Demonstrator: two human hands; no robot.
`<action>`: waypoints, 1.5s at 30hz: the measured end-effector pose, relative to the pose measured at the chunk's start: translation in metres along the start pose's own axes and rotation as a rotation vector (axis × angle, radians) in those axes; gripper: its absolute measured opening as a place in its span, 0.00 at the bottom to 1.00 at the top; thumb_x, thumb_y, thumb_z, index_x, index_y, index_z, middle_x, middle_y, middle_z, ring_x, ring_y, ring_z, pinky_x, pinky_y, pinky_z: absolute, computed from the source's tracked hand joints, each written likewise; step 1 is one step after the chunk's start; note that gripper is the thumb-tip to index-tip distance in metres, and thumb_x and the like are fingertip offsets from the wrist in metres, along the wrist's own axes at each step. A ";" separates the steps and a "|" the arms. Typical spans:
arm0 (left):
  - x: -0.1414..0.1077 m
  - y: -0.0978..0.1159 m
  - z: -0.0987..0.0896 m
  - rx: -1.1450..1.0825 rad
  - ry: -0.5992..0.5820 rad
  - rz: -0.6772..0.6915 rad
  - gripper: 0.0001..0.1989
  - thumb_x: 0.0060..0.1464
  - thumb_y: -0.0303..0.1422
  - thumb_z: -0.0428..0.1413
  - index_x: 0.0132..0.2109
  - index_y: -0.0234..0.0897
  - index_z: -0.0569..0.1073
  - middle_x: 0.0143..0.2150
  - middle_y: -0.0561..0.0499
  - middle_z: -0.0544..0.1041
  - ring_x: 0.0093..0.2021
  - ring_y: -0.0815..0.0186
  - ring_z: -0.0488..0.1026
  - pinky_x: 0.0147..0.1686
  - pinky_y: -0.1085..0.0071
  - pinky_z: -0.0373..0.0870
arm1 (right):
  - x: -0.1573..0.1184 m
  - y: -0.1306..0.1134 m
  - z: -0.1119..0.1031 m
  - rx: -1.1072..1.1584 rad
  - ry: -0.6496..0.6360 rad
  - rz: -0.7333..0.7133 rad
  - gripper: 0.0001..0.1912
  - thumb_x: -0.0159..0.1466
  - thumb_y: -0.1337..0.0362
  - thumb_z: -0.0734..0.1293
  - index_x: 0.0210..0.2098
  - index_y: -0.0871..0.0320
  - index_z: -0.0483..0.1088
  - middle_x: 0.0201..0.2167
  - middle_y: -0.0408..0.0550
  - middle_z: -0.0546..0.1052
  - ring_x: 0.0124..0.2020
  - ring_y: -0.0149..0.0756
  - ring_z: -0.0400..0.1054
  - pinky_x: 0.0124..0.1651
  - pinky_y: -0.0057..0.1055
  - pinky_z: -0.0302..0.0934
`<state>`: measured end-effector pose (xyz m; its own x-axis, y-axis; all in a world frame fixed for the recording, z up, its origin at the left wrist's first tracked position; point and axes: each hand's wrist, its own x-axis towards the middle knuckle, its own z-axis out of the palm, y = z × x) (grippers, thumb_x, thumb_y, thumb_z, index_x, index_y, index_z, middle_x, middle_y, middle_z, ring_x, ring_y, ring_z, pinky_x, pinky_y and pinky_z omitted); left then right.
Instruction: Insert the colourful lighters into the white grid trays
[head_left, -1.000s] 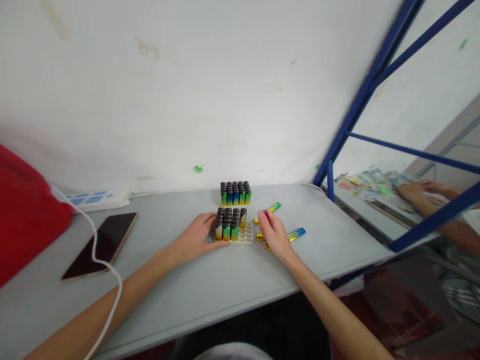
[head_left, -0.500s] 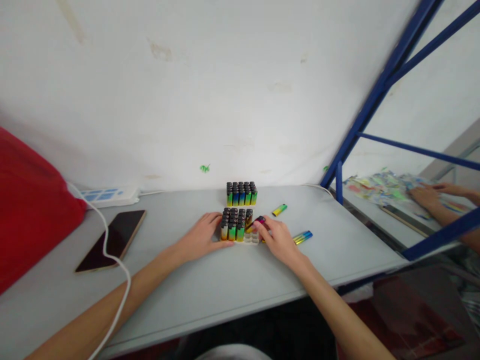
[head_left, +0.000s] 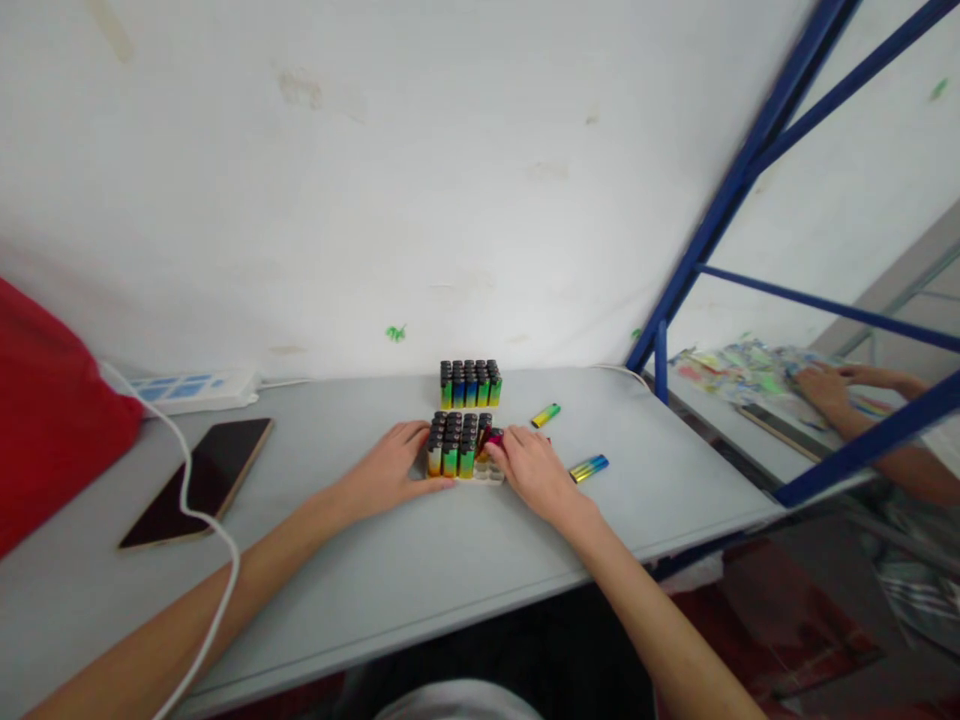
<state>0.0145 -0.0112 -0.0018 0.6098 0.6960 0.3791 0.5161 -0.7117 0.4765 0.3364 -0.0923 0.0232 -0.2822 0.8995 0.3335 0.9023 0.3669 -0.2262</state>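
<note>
My left hand (head_left: 386, 468) rests on the desk, fingers around the left side of a white tray (head_left: 490, 478) that holds upright black-topped lighters (head_left: 450, 458). At the tray's right part, my right hand (head_left: 534, 468) pinches a dark red lighter (head_left: 494, 437), next to several bare slots. Behind the tray stands a second block of lighters (head_left: 470, 388), green, yellow and blue. A green-yellow lighter (head_left: 545, 415) lies to the right, and a blue-yellow one (head_left: 589, 468) lies right of my right hand.
A phone (head_left: 199, 482) and a white power strip (head_left: 196, 390) are at the left, beside a red bag (head_left: 56, 420). A white cable (head_left: 221, 590) crosses my left forearm. Behind the blue frame (head_left: 694, 240) at right, a person's hands (head_left: 829, 388) are over colourful pieces.
My right hand has brought the dark red lighter slightly down to the tray's right slots, and it stands more upright. My left hand stays at the tray. The whole view has shifted a little.
</note>
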 end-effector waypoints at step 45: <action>-0.002 -0.003 0.000 0.044 -0.014 0.013 0.41 0.73 0.68 0.74 0.77 0.47 0.86 0.78 0.36 0.88 0.78 0.34 0.85 0.84 0.37 0.81 | 0.002 -0.003 -0.035 1.432 0.103 0.385 0.50 0.57 0.09 0.83 0.36 0.48 0.69 0.25 0.31 0.60 0.26 0.30 0.50 0.29 0.29 0.50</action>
<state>0.0113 -0.0103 -0.0043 0.6249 0.6854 0.3737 0.5338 -0.7245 0.4362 0.3446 -0.1005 0.0570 -0.0275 0.9952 0.0939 -0.1821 0.0874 -0.9794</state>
